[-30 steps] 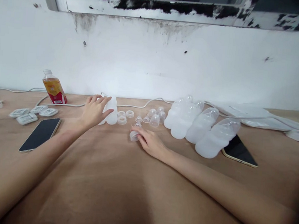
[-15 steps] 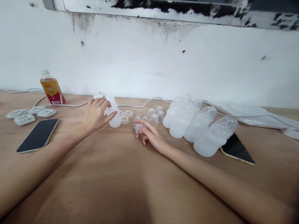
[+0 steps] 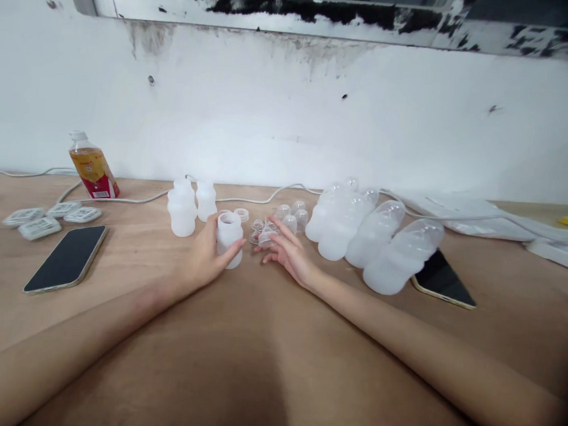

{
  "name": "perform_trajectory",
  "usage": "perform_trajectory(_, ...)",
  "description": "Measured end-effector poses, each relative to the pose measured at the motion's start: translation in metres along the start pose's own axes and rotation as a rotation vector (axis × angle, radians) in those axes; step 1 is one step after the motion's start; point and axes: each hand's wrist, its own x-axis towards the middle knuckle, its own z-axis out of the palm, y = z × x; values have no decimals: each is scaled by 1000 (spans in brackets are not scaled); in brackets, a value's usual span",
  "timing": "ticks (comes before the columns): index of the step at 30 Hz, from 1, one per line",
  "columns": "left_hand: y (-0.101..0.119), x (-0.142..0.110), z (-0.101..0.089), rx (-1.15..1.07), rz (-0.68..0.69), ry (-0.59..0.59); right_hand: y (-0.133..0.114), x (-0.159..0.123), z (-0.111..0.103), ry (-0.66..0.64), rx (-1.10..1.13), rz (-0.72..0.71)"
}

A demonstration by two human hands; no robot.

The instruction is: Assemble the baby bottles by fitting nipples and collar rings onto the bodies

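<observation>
My left hand (image 3: 206, 259) is wrapped round a small white plastic bottle (image 3: 229, 234) that stands upright on the wooden table (image 3: 250, 357), its mouth open at the top. My right hand (image 3: 287, 253) lies just to the right of it, with its fingertips pinching a small clear teat (image 3: 264, 236). Two more white bottles (image 3: 189, 205) stand upright behind and to the left. White rings (image 3: 241, 214) and clear caps (image 3: 291, 215) lie scattered behind my hands.
Several capped bottles (image 3: 372, 235) lie in a row at the right, partly over a phone (image 3: 445, 287). Another phone (image 3: 66, 258) lies at the left, beside small white packets (image 3: 45, 217) and an orange drink bottle (image 3: 91, 166). A cable (image 3: 135, 197) runs along the wall.
My left hand has drawn one white bottle from the back group towards me and to the right. My right hand has lifted a teat off the table and moved towards the bottle.
</observation>
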Motion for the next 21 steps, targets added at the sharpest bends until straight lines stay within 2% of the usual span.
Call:
perform_trajectory(4, -9, -3, 6, -113, -102, -199, 1, 1, 0, 4, 5, -1)
perform_trajectory(6, -11, -2, 6, -144, -147, -239, 1, 2, -1, 11, 13, -3)
perform_trajectory(10, -11, -1, 6, -146, -152, -240, 2, 2, -3, -30, 44, -16)
perform_trajectory(14, -10, 0, 2, -107, -79, -235, 2, 3, -5, -98, 143, -65)
perform_trajectory(21, -14, 4, -4, 14, -29, -266, 3, 10, -14, -39, 220, -45)
